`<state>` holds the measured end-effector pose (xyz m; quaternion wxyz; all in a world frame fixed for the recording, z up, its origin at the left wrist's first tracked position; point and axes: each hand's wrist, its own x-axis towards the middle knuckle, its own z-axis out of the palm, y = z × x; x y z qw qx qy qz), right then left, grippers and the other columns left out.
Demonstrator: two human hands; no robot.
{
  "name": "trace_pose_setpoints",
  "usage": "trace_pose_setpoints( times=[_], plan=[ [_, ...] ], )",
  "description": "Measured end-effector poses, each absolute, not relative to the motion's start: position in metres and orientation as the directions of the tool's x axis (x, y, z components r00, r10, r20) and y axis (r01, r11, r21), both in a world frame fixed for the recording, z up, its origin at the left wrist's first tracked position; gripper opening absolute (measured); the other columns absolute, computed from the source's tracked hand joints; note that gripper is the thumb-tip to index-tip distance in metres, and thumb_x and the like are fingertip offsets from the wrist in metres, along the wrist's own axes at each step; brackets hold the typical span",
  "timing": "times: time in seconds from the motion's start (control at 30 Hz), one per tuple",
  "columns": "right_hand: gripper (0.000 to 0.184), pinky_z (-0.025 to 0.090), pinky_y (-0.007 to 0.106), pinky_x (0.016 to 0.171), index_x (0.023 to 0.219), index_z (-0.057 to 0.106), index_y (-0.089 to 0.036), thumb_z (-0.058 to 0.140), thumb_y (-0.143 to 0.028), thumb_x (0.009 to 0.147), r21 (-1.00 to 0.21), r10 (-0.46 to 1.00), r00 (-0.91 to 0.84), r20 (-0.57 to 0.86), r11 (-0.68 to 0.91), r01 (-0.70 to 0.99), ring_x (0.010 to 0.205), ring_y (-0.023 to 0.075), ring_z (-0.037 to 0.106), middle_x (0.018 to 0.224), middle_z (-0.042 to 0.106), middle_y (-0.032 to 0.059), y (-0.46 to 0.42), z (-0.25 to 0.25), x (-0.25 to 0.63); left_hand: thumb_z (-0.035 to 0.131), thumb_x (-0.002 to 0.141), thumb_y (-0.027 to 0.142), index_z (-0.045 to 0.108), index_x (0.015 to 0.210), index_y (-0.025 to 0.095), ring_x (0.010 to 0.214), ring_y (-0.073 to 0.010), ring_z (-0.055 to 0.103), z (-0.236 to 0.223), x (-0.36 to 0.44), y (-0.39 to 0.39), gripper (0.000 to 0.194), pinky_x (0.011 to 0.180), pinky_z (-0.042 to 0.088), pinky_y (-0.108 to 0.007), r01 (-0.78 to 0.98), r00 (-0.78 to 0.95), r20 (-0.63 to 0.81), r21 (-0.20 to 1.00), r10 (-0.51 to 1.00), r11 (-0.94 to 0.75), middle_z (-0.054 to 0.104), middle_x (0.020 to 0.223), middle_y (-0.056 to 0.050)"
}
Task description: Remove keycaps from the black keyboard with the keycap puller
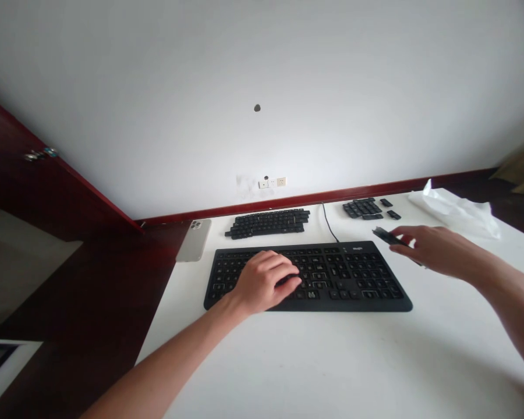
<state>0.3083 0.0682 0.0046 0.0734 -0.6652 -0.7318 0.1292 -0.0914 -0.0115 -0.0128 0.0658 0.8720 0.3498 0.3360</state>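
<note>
A black keyboard (351,294) lies on the white table, most of its keycaps off so that the bare key sockets show. My left hand (266,279) is on its left-middle part, fingers curled and thumb close to the index finger. What is under the palm is hidden. Right of the keyboard, my right hand (428,247) is raised a little above the table. Between its thumb and fingers is a slim dark brush (388,235), its paler tip pointing left; the fine shape is blurred.
Behind the keyboard, removed black keycaps (268,224) lie in rows, with a smaller group (361,208) to the right. A phone (194,240) lies at the table's left edge. A white plastic bag (458,210) sits at the back right. The keyboard cable (329,224) runs backward.
</note>
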Motion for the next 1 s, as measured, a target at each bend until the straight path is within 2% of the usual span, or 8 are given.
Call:
trace_pose_setpoints(
  times=[0.13,0.27,0.4,0.5,0.67,0.73,0.87,1.0],
  plan=[
    [0.034,0.054,0.042,0.058,0.101,0.079,-0.023,0.071,-0.047,0.078,-0.365,0.965,-0.13,-0.228,0.039,0.93,0.061,0.0289,0.071,0.089,0.081,0.0122,0.068,0.004,0.315,0.058,0.107,0.039,0.075,0.11,0.021,0.104,-0.0233,0.071,-0.011,-0.118,0.011,0.025,0.094,0.058,-0.043,0.727,0.412,0.466,0.35,0.783,-0.591,0.078,0.11,-0.006],
    [0.039,0.052,0.041,0.065,0.097,0.08,-0.023,0.071,-0.058,0.082,-0.352,0.986,-0.04,-0.162,-0.02,0.936,0.068,0.0284,0.071,0.094,0.082,0.0118,0.069,0.014,0.328,0.054,0.108,0.049,0.068,0.131,0.022,0.123,-0.0266,0.065,-0.013,-0.127,0.016,0.038,0.108,0.053,-0.049,0.786,0.44,0.319,0.314,0.839,-0.532,0.072,0.131,-0.008],
    [0.028,0.047,0.041,0.067,0.089,0.079,-0.022,0.075,-0.05,0.082,-0.276,0.983,0.181,0.005,-0.173,0.946,0.071,0.029,0.069,0.091,0.081,0.0139,0.068,0.02,0.369,0.052,0.104,0.064,0.055,0.151,0.025,0.136,-0.0294,0.058,-0.012,-0.126,0.009,0.061,0.115,0.048,-0.051,0.772,0.526,0.215,0.285,0.823,-0.568,0.063,0.147,-0.011],
    [0.027,0.046,0.042,0.067,0.085,0.077,-0.022,0.081,-0.047,0.076,-0.263,0.96,0.278,-0.014,-0.272,0.925,0.073,0.0314,0.068,0.084,0.08,0.0151,0.059,0.014,0.387,0.056,0.094,0.078,0.045,0.161,0.027,0.143,-0.0343,0.053,-0.011,-0.123,0.003,0.085,0.118,0.045,-0.054,0.741,0.601,0.177,0.24,0.779,-0.627,0.054,0.157,-0.014],
    [0.002,0.049,0.042,0.07,0.075,0.073,-0.025,0.072,-0.027,0.076,-0.318,0.969,0.217,-0.118,-0.244,0.916,0.074,0.0331,0.069,0.077,0.077,0.0101,0.049,0.005,0.369,0.066,0.069,0.095,0.029,0.169,0.035,0.161,-0.0481,0.02,-0.005,-0.119,-0.004,0.123,0.127,0.02,-0.07,0.71,0.677,0.01,0.257,0.736,-0.656,0.017,0.178,-0.015],
    [0.009,0.05,0.043,0.07,0.065,0.068,-0.026,0.07,-0.024,0.073,-0.271,0.954,0.239,-0.184,-0.283,0.92,0.076,0.0357,0.069,0.068,0.072,0.0091,0.048,0.012,0.356,0.071,0.065,0.094,0.023,0.17,0.038,0.163,-0.0496,0.011,0.0,-0.118,-0.005,0.128,0.129,0.013,-0.07,0.73,0.665,-0.099,0.297,0.74,-0.616,0.006,0.18,-0.012],
    [0.02,0.049,0.046,0.072,0.058,0.058,-0.027,0.071,-0.028,0.073,-0.237,0.95,0.212,-0.229,-0.265,0.934,0.075,0.0372,0.067,0.064,0.068,0.0112,0.046,0.041,0.334,0.082,0.063,0.084,0.024,0.169,0.041,0.161,-0.0517,0.013,0.003,-0.115,-0.006,0.128,0.128,0.017,-0.071,0.774,0.607,-0.145,0.333,0.782,-0.539,0.011,0.18,-0.009],
    [0.019,0.043,0.046,0.072,0.062,0.055,-0.027,0.067,-0.033,0.076,-0.289,0.998,0.005,-0.07,-0.025,0.957,0.068,0.0315,0.061,0.068,0.069,0.0114,0.049,0.082,0.301,0.086,0.059,0.081,0.03,0.168,0.042,0.16,-0.0527,0.015,0.008,-0.11,-0.003,0.128,0.125,0.025,-0.072,0.781,0.591,-0.173,0.368,0.788,-0.505,0.015,0.179,-0.008]
  ],
)
